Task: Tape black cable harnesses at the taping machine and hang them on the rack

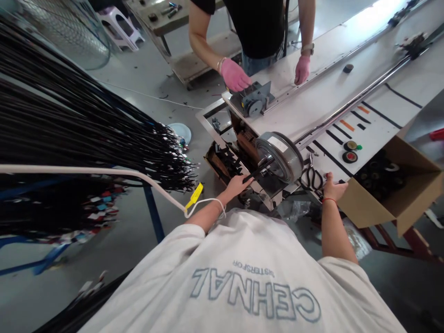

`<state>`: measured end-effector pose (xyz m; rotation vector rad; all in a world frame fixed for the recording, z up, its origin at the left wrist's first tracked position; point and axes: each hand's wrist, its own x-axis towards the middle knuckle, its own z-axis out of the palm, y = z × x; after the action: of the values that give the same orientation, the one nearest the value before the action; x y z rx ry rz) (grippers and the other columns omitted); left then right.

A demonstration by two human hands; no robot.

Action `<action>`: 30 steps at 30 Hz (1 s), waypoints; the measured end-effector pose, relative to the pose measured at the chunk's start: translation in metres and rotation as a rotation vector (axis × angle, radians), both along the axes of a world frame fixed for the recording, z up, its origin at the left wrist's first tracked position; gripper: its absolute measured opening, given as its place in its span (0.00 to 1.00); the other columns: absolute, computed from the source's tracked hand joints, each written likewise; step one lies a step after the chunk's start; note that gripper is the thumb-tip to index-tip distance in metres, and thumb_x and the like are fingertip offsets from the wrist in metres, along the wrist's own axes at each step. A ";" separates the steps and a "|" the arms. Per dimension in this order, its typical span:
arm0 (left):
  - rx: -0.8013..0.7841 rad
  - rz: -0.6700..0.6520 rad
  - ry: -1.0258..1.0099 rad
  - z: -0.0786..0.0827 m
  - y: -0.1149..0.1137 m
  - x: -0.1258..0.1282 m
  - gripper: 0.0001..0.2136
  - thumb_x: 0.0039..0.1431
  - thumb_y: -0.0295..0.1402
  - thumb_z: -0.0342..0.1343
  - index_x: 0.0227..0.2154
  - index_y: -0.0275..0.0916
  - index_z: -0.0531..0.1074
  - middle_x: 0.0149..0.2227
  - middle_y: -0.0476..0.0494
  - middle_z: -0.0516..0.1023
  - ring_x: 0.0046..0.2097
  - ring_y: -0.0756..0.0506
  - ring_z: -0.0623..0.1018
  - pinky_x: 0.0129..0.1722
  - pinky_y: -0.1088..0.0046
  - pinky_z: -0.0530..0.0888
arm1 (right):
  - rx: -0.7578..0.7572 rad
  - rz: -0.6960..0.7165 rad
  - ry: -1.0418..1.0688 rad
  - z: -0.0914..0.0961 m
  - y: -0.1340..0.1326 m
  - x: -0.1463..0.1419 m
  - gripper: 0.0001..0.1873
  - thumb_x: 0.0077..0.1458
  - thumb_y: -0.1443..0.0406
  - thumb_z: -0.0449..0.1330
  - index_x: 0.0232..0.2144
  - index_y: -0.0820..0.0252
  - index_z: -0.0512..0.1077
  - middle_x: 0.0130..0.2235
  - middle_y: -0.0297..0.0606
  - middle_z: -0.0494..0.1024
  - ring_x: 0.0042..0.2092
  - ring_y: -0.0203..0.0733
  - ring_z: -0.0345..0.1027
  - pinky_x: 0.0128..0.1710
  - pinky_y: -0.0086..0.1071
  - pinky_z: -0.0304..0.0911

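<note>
Left hand point(238, 186) closed on a black strip point(255, 174), right hand point(336, 188) loosely curled at the rim of the white desk point(298, 118): that is how I stand at the work.

At my far left hang thick rows of black cables point(86, 106), their connector ends bunched towards me, with a blue frame point(153, 212) below them. A white cord point(104, 170) crosses in front of these; it carries a yellow tag point(194, 196), and its thin loop lies over my left forearm.

Next comes the left hand, fingers and thumb pinched around the strip, just beside the near face of a large grey reel point(289, 162). That reel stands on its edge at the desk's near left corner, a white label on its side. Beyond it, a co-worker's pink-gloved hand point(236, 75) touches a metal bracket with a pulley point(255, 107); their other gloved hand point(302, 70) is down on the desk farther right.

Right of the reel, black-handled scissors point(313, 177) lie between it and my right hand. I cannot tell whether that hand grips anything. Near it on the desk are two tape rolls point(350, 157), with orange strips point(347, 125) and black pieces laid out beyond, below a long metal bar point(350, 104). Farthest right, an open cardboard box point(366, 203) holds dark rolls.
</note>
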<state>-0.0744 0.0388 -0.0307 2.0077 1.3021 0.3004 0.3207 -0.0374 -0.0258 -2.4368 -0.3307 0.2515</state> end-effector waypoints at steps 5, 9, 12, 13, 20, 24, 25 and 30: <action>-0.141 0.068 0.009 -0.024 -0.012 -0.040 0.17 0.61 0.42 0.52 0.26 0.34 0.75 0.22 0.48 0.73 0.26 0.49 0.71 0.29 0.76 0.64 | -0.019 -0.013 0.000 0.004 0.000 -0.002 0.41 0.49 0.48 0.62 0.54 0.72 0.58 0.56 0.68 0.65 0.59 0.64 0.59 0.58 0.51 0.55; -0.116 0.112 0.004 -0.014 -0.024 -0.058 0.17 0.60 0.42 0.52 0.24 0.35 0.74 0.20 0.50 0.72 0.25 0.50 0.69 0.28 0.78 0.63 | -0.015 -0.018 0.002 0.007 0.000 -0.004 0.39 0.49 0.48 0.62 0.53 0.71 0.59 0.55 0.67 0.66 0.59 0.65 0.60 0.57 0.51 0.56; -0.078 0.128 0.003 0.004 -0.031 -0.061 0.16 0.59 0.41 0.52 0.25 0.34 0.74 0.21 0.50 0.71 0.25 0.51 0.68 0.27 0.78 0.62 | -0.001 -0.017 -0.009 0.005 0.000 -0.003 0.40 0.48 0.48 0.62 0.53 0.72 0.58 0.56 0.68 0.65 0.59 0.65 0.59 0.58 0.51 0.55; -0.065 0.138 -0.005 0.011 -0.032 -0.060 0.16 0.59 0.41 0.52 0.26 0.34 0.74 0.21 0.50 0.71 0.25 0.51 0.68 0.27 0.78 0.62 | 0.004 -0.018 -0.011 0.004 0.000 -0.002 0.40 0.48 0.48 0.62 0.53 0.72 0.58 0.56 0.69 0.65 0.59 0.66 0.59 0.58 0.52 0.55; 0.009 0.148 -0.001 0.044 -0.026 -0.031 0.15 0.60 0.39 0.52 0.23 0.35 0.72 0.20 0.50 0.70 0.24 0.52 0.67 0.26 0.77 0.61 | 0.013 -0.018 -0.012 -0.004 -0.001 0.003 0.39 0.47 0.47 0.63 0.52 0.67 0.59 0.55 0.65 0.66 0.58 0.65 0.60 0.57 0.53 0.56; 0.039 0.089 -0.016 0.049 -0.021 -0.011 0.15 0.61 0.40 0.52 0.25 0.35 0.74 0.22 0.48 0.72 0.25 0.51 0.69 0.27 0.76 0.61 | 0.009 -0.024 -0.010 -0.004 -0.001 0.004 0.38 0.47 0.46 0.63 0.51 0.66 0.59 0.54 0.64 0.67 0.57 0.65 0.61 0.57 0.53 0.56; 0.049 0.073 -0.016 0.048 -0.020 -0.006 0.15 0.61 0.41 0.52 0.25 0.35 0.74 0.22 0.48 0.72 0.25 0.50 0.69 0.27 0.76 0.61 | 0.010 -0.026 -0.008 -0.005 -0.001 0.004 0.38 0.47 0.46 0.63 0.50 0.66 0.59 0.54 0.64 0.67 0.57 0.65 0.62 0.57 0.53 0.56; 0.047 0.038 -0.016 0.047 -0.014 0.016 0.16 0.62 0.41 0.52 0.23 0.36 0.71 0.20 0.48 0.70 0.25 0.50 0.69 0.27 0.76 0.60 | 0.029 -0.023 -0.012 -0.008 -0.002 0.004 0.41 0.46 0.45 0.63 0.51 0.67 0.59 0.54 0.64 0.66 0.58 0.64 0.61 0.57 0.52 0.55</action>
<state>-0.0584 0.0247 0.0159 2.0168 1.3362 0.3671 0.3250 -0.0398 -0.0335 -2.4134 -0.3092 0.2201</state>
